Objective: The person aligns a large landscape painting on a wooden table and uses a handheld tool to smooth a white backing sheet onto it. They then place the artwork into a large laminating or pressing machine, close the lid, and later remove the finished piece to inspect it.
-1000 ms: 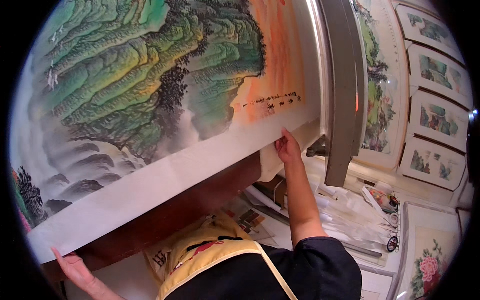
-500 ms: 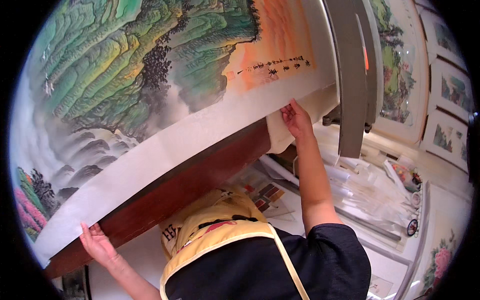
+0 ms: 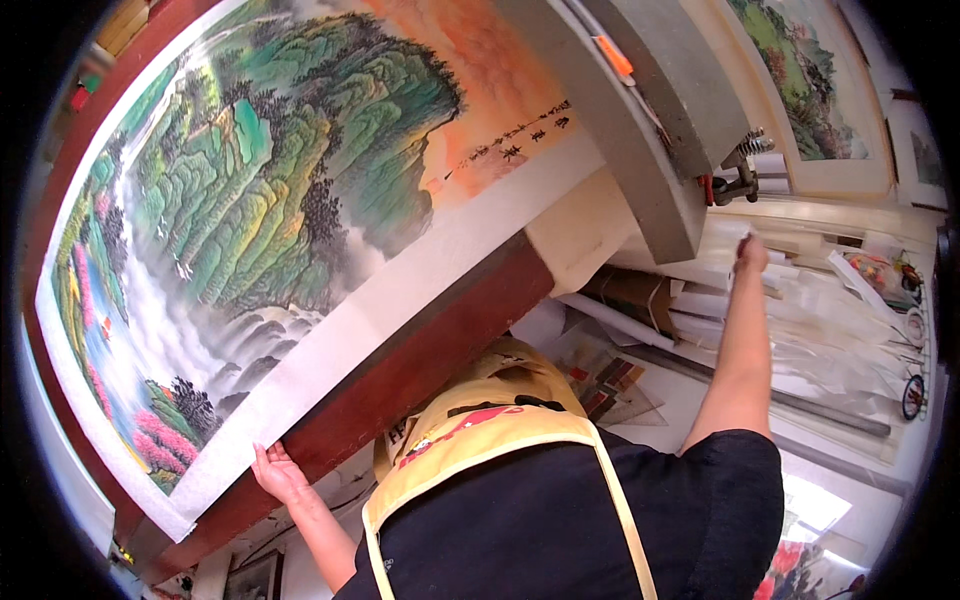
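A large landscape painting (image 3: 225,215) with green mountains, an orange sky and pink trees lies on a dark red table (image 3: 440,325), its white margin along the near edge. At the near left of that margin is my left hand (image 3: 283,474), palm up, its thumb on the paper's edge and the other fingers curled against it. My right hand (image 3: 749,254) is stretched out to the right, closed, close below a metal clamp with a spring (image 3: 740,175) on a grey machine beam (image 3: 650,140). Whatever it holds, if anything, is hidden.
Beige cloth (image 3: 585,235) hangs over the table's right end. Paper rolls and clear sheets (image 3: 800,330) lie on a low surface at the right. Framed paintings (image 3: 815,90) stand at the back right. An orange-handled tool (image 3: 613,58) rests on the machine beam.
My right hand has left the painting's near edge and reached right, beside the machine. My left hand remains at the paper's edge. The view has shifted, showing more of the painting's left side.
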A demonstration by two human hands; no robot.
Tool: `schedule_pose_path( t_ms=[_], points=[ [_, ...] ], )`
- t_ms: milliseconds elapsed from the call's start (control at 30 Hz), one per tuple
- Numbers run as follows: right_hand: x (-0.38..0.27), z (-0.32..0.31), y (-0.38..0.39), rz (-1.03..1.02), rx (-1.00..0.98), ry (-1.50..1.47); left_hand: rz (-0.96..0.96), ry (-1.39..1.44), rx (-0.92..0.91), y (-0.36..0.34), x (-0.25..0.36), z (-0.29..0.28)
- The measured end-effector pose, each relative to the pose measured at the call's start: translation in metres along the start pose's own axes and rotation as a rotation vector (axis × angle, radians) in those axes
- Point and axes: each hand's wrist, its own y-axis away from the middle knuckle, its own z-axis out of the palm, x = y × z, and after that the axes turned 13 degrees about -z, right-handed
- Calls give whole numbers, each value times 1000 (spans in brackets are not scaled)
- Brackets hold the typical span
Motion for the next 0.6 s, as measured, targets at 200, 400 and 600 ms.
schedule_pose_path(
  t_ms=[200, 400, 600],
  points=[
    [-83, 46, -202, -534, -34, 470, 1, 177, 110, -17, -12, 18],
    [-92, 221, -290, -719, -530, 746, -160, 220, 161, 51, -49, 102],
    [-18, 322, -296, -388, -996, 621, -56, 78, 240, 49, -76, 139]
  ],
)
